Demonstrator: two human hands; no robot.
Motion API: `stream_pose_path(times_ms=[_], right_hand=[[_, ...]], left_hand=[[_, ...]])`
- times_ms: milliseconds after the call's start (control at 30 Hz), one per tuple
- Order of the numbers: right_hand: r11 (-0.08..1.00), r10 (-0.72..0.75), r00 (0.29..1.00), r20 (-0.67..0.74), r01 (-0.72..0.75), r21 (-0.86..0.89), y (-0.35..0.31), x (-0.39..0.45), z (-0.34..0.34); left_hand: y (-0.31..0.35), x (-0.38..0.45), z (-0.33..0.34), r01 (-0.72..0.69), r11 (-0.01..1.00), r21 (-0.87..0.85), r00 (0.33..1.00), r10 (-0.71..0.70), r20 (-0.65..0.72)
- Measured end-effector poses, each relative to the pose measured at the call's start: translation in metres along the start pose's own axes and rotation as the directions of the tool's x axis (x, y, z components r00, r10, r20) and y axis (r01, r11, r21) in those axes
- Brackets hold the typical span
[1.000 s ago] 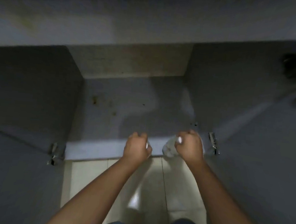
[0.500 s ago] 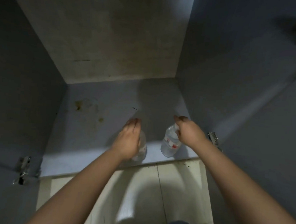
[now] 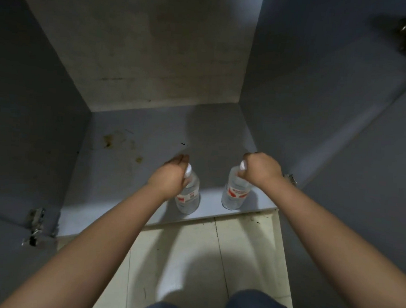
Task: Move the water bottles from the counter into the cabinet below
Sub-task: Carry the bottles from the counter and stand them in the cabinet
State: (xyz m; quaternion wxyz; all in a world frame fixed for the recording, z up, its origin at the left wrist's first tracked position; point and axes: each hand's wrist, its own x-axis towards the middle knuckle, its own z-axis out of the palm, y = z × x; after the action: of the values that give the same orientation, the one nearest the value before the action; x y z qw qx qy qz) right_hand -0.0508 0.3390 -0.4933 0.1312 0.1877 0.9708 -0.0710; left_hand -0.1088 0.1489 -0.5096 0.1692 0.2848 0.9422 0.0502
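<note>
Two clear water bottles with white caps and red-and-white labels stand upright on the cabinet floor (image 3: 135,173), close to its front edge. My left hand (image 3: 171,175) curls round the neck of the left bottle (image 3: 190,197). My right hand (image 3: 262,170) grips the right bottle (image 3: 236,193) just under its cap. The bottles are a short gap apart, and both hands hide part of their upper halves.
The grey cabinet is open, with its left door (image 3: 2,260) and right door (image 3: 375,190) swung out and metal hinges (image 3: 35,224) at the frame. Brown stains (image 3: 109,140) mark the floor at back left. Pale floor tiles (image 3: 190,249) lie below, and my knees show at the bottom.
Both hands came down from the cabinet's front edge into it with the bottles. The bottles now stand on the cabinet floor, and the view has tilted further inside.
</note>
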Motion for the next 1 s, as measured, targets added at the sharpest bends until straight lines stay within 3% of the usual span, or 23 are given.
stream_pose_path(times_ms=[167, 267, 367, 467, 533, 700, 867, 1000], right_hand=[[0.995, -0.095, 0.995, -0.029, 0.096, 0.036, 0.005, 0.002, 0.002], [0.993, -0.119, 0.993, -0.024, 0.119, 0.026, 0.009, 0.004, 0.005], [0.982, -0.187, 0.982, 0.010, 0.187, 0.011, 0.011, 0.004, 0.005], [0.959, -0.285, 0.958, 0.046, 0.284, 0.021, 0.011, 0.006, 0.002], [0.950, -0.313, 0.948, 0.050, 0.313, 0.020, 0.012, 0.007, 0.001], [0.963, -0.269, 0.961, 0.062, 0.266, 0.043, 0.010, 0.003, -0.004], [0.997, 0.006, 0.999, -0.033, -0.009, -0.075, -0.004, 0.003, -0.003], [0.982, -0.130, 0.990, 0.055, 0.136, -0.133, -0.008, 0.006, -0.007]], left_hand=[[-0.017, -0.003, -0.011, -0.186, 0.975, -0.123, 0.981, 0.178, -0.076], [-0.015, 0.001, -0.014, -0.224, 0.968, -0.114, 0.975, 0.220, -0.042], [-0.011, 0.000, -0.014, -0.135, 0.990, -0.042, 0.991, 0.134, -0.015], [0.000, -0.002, -0.014, 0.007, 0.999, 0.051, 0.997, -0.003, -0.074], [0.008, 0.001, -0.012, 0.050, 0.998, 0.026, 0.993, -0.047, -0.112], [0.011, 0.004, -0.012, 0.069, 0.998, -0.003, 0.990, -0.069, -0.126], [0.002, -0.002, -0.011, 0.055, 0.998, 0.019, 0.990, -0.052, -0.132], [0.000, -0.009, -0.007, 0.051, 0.998, 0.028, 0.990, -0.046, -0.134]])
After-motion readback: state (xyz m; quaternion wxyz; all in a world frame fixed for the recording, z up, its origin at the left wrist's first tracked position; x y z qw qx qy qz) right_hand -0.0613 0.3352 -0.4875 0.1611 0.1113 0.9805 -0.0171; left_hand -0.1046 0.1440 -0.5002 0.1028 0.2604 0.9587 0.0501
